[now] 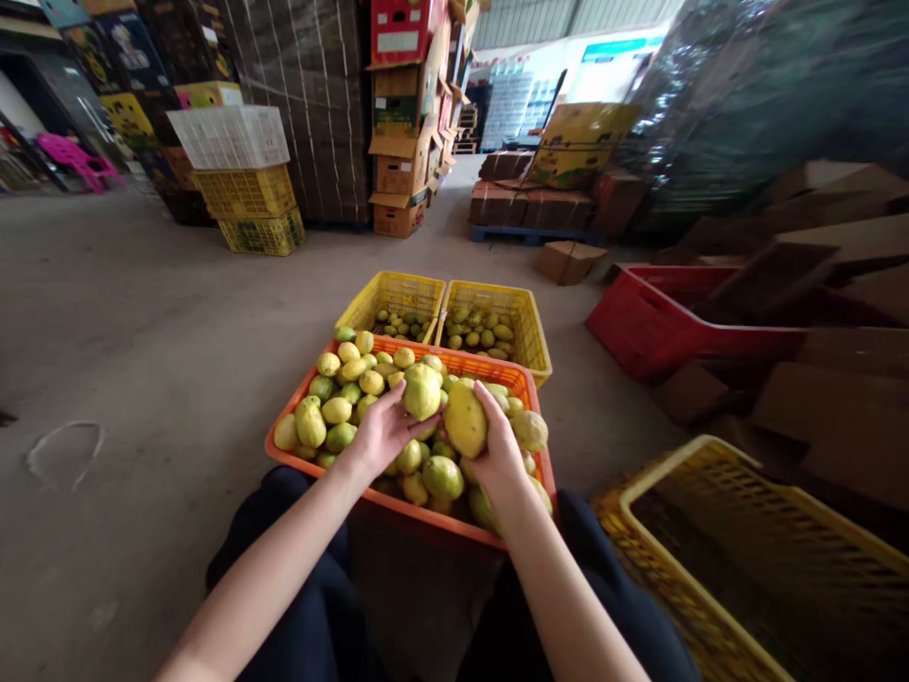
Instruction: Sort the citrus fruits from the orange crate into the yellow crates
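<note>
The left hand (383,434) has a rounder green-yellow fruit (422,391) propped between thumb and fingers, over the middle of the orange crate (412,510). Just beside it, over the same crate, the right hand (499,453) wraps a longer yellow fruit (466,419), thumb along its side. I'd call this the handling step, both pieces lifted clear and perhaps being looked over; moving either asks for a steady, gentle grip, and setting one down, for a soft release. Beneath them a heap of mixed green and yellow fruit (337,410) fills the crate. Beyond its far edge sit two yellow crates, the left one (353,308) and the right one (531,332), both part-filled with similar fruit.
</note>
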`<state>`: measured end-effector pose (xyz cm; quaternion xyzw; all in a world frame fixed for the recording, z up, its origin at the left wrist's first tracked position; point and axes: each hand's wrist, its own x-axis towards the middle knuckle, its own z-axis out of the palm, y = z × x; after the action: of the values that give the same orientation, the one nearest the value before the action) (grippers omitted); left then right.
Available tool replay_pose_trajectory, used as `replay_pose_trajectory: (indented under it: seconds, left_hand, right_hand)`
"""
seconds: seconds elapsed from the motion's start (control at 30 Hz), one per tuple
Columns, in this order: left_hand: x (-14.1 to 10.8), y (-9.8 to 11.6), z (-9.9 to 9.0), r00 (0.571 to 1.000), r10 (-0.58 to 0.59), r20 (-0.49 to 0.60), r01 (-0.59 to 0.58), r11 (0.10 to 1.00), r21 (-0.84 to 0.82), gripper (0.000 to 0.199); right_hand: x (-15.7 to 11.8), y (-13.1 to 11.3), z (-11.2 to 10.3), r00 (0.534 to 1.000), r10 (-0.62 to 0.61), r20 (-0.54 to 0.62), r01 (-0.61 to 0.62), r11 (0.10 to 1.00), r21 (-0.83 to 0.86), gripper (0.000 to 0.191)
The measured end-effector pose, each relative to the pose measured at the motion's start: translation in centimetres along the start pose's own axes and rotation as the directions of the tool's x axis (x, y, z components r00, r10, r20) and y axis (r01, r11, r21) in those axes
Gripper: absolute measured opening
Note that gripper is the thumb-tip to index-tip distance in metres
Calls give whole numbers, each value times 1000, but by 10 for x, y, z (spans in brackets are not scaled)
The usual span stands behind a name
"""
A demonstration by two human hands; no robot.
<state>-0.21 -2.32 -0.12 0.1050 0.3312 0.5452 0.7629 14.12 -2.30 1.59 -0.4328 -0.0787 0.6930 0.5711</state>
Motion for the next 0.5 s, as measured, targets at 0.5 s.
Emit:
replay_pose_trajectory:
  seconds: [0.5]
  left_hand:
    - [3, 3, 0, 985, -127, -121, 119, 991, -66, 49]
  right_hand:
    - [14, -8, -13, 985, 123, -120, -103, 982, 158, 8]
